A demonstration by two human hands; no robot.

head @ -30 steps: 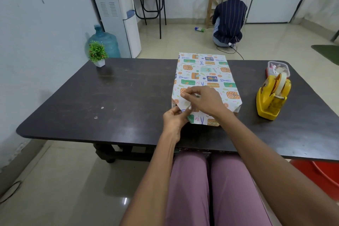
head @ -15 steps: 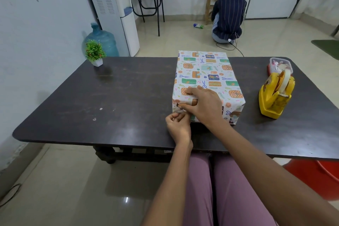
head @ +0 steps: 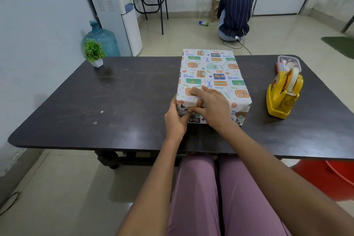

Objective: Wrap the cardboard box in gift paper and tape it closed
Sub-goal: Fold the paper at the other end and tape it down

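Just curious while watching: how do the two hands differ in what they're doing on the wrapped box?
The right hand lies over the top near edge of the wrapped box, fingers fairly flat; the left hand is lower, at the near left corner, thumb pressing the end face. Both touch the paper at the near end.

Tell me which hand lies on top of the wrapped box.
The right hand: its fingers rest across the wrapped box's top near edge. The left hand presses the box's near end face instead.
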